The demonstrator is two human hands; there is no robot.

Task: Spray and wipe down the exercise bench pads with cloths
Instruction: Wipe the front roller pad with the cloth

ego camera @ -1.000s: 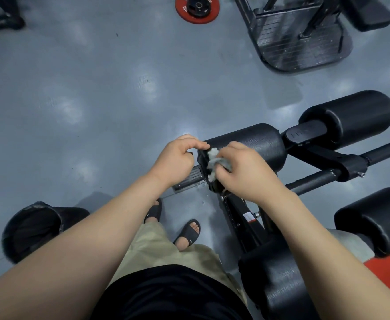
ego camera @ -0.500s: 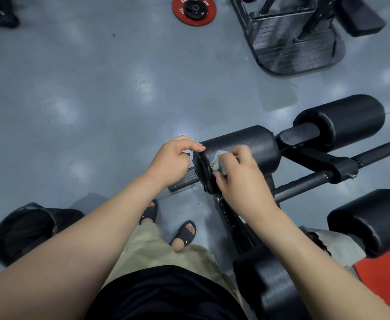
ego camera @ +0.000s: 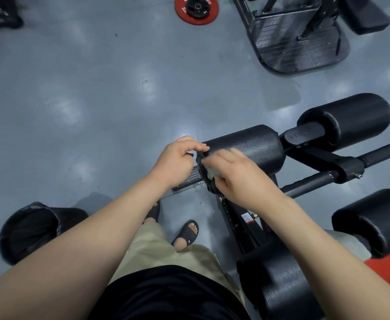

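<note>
Fingers (ego camera: 223, 155) of the right hand (ego camera: 242, 179) clamp a cloth (ego camera: 210, 172) on the end of the roller pad (ego camera: 256, 147); the left hand (ego camera: 175, 162) pinches its rim. The pad sits central, long axis running 8 to 2 o'clock.

Up top, the red weight plate (ego camera: 196, 10) carries white lettering, "ELEIK", cropped by the frame edge; its small numerals are too tiny to read. The sticker (ego camera: 247, 218) on the bench frame (ego camera: 233, 224) is illegible. The bracket's (ego camera: 303, 135) embossed mark is too faint.
</note>
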